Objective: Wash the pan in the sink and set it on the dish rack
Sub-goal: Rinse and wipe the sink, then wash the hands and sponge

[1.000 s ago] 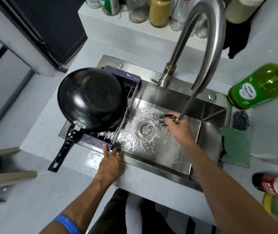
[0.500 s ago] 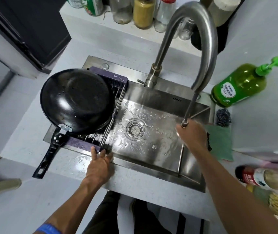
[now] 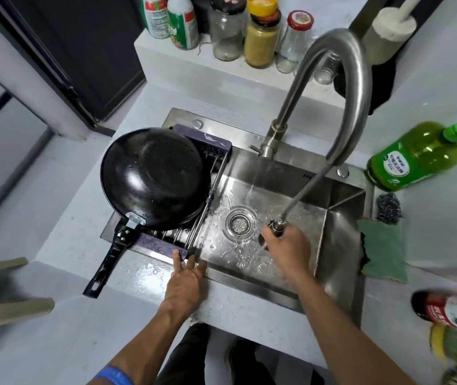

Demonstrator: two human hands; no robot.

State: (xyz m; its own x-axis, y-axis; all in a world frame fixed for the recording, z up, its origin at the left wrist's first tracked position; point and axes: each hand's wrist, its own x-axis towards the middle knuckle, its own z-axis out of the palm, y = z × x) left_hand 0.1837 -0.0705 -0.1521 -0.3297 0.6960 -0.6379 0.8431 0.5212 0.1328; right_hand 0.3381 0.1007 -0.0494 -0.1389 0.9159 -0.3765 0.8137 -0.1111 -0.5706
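Seen from above, looking down at a kitchen sink. Nearest, the left hand (image 3: 187, 282) lies flat with straight fingers on the wet front edge of the desk (image 3: 138, 315), its fingertips touching the purple end of the dish rack (image 3: 163, 247). The right hand (image 3: 287, 252) reaches into the steel sink (image 3: 341, 215), fingers curled round the pull-out spray head (image 3: 276, 227), whose hose (image 3: 305, 187) runs up to the curved faucet (image 3: 341, 87). Water splashes around the drain (image 3: 240, 224).

The pan already sits on the rack, so the step in hand looks like a last rinse of the basin. To do it well, keep the spray low and aimed at the drain, away from the clean pan, then feed the hose back gently.

The black frying pan (image 3: 153, 177) rests upside down on the rack over the sink's left side, its wet base facing up. Its long axis runs diagonally: the handle (image 3: 107, 262) points toward the viewer and left, overhanging the desk.

Farther right stand a green dish soap bottle (image 3: 413, 157), a steel scourer (image 3: 388, 204) and a green cloth (image 3: 383, 251). Jars line the back shelf (image 3: 194, 59).
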